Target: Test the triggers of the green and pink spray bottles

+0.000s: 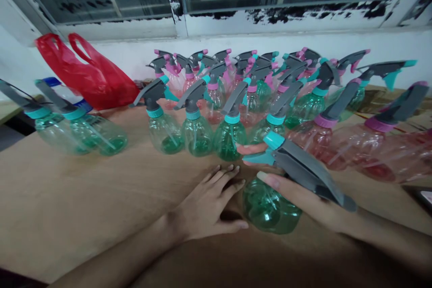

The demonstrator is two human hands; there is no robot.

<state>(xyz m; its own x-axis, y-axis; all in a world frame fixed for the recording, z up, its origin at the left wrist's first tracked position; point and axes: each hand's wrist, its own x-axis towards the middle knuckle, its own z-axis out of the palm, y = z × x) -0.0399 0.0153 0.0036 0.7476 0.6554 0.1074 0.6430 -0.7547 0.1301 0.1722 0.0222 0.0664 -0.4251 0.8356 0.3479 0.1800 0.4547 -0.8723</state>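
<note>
My right hand [297,195] is wrapped round the neck of a green spray bottle [270,207] with a grey trigger head [303,168] and teal nozzle; the bottle tilts toward me on the wooden table [84,198]. Resting flat on the table just left of that bottle, my left hand [211,204] has its fingers stretched out and holds nothing; its fingertips lie close to the bottle's side.
Several green and pink spray bottles stand in rows behind, such as a green one [197,132] and a pink one [315,137]. Two green bottles [84,132] stand apart at the left. A red plastic bag [91,74] lies against the white wall.
</note>
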